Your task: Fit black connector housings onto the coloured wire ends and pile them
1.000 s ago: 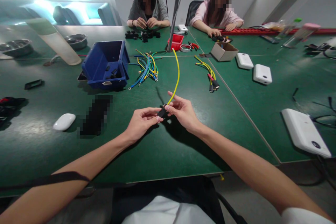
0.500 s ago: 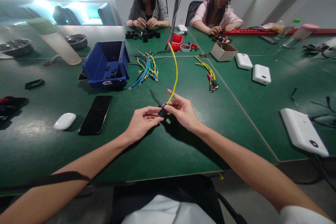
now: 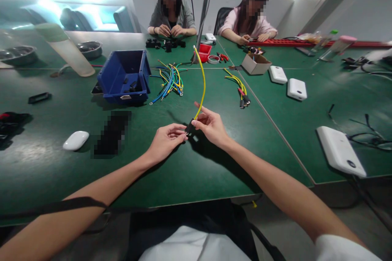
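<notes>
Over the green table [image 3: 190, 171] my left hand [image 3: 165, 140] and my right hand [image 3: 211, 126] meet at a small black connector [image 3: 190, 127]. My left fingertips pinch the connector. My right fingers grip the yellow wire [image 3: 201, 85] where it enters the connector. The wire curves upward and away from me, its free end in the air. A bundle of blue, yellow and green wires [image 3: 170, 81] lies beyond my hands, and a second bunch of yellow wires with black plugs [image 3: 240, 89] lies to the right.
A blue bin [image 3: 124, 76] stands at the left with a dark phone [image 3: 112, 132] and white mouse [image 3: 76, 140] nearer me. White boxes [image 3: 296, 89] and a white device [image 3: 339, 151] sit right. Two people work at the far side beside a cardboard box [image 3: 255, 63].
The yellow wire's free end has swung left and more upright. My hands stay together on the connector. The view has shifted slightly to the right.
</notes>
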`<state>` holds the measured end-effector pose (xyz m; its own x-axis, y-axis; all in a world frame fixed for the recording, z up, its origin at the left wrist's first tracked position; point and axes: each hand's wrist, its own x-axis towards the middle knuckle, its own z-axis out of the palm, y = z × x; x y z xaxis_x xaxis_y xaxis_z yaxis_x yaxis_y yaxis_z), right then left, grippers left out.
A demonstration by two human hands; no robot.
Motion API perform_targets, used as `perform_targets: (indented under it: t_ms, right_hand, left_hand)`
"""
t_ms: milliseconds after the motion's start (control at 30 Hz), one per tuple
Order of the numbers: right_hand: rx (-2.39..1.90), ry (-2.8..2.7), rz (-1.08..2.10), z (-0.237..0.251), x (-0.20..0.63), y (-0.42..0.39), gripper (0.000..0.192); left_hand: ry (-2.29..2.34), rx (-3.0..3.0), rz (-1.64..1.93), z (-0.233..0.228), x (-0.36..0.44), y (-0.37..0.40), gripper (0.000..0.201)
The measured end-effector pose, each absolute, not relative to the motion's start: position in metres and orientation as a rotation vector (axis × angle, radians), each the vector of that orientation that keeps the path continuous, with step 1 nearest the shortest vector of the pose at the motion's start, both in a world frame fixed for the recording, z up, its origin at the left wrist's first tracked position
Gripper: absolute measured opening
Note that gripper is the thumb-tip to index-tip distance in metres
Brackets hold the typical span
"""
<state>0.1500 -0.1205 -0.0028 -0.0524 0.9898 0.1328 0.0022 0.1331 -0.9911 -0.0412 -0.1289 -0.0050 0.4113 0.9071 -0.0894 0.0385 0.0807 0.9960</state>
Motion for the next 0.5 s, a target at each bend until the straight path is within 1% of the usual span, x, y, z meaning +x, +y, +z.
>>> perform_targets:
  t_ms: [233, 500]
  right_hand:
    - [-1.115, -1.275, 1.081, -0.005, 0.16, -0.114, 0.078]
    - [-1.191, -1.201, 1.039, -0.003, 0.171, -0.109, 0.089]
  left_hand:
    - [0.927, 1.355, 0.771, -0.005, -0.042, -0.128, 0.037]
    - [0.959, 1.536, 0.803, -0.001, -0.046, -0.127, 0.023]
